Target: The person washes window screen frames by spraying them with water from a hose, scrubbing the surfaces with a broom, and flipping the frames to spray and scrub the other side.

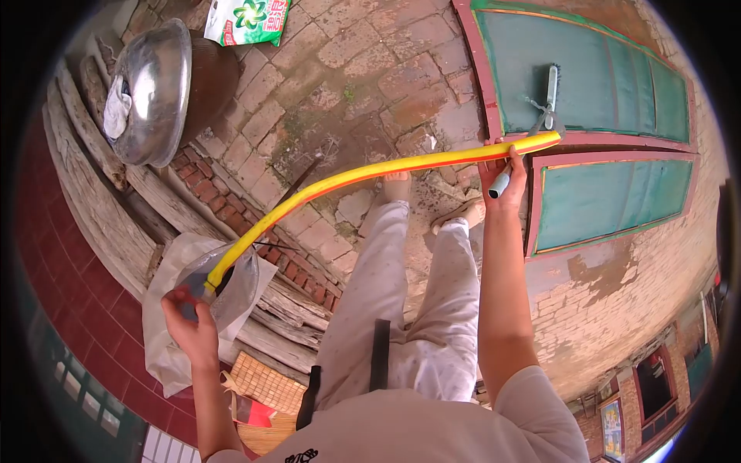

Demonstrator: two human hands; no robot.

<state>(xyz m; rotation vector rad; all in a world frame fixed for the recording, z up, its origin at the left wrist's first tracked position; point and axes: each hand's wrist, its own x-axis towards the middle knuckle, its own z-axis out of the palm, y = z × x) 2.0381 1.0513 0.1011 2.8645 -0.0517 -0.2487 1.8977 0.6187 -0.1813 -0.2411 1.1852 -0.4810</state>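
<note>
A long yellow hose with a red stripe (340, 181) arches from the left side to the right. My right hand (505, 179) closes around the hose near its right end and also around the grey handle of a brush (551, 96). The brush head points up, in front of a green window screen. My left hand (191, 328) is at the mouth of a whitish plastic bag (166, 355), fingers curled at its edge, close below the hose's left end. What the fingertips touch inside the bag is partly hidden.
Weathered logs (100, 193) lie at left beside a metal basin (158, 92). A green-and-white packet (247, 19) is at the top. Two red-framed green screens (614, 204) stand right. A woven mat (266, 382) lies near my legs. Paving bricks (340, 38) cover the ground.
</note>
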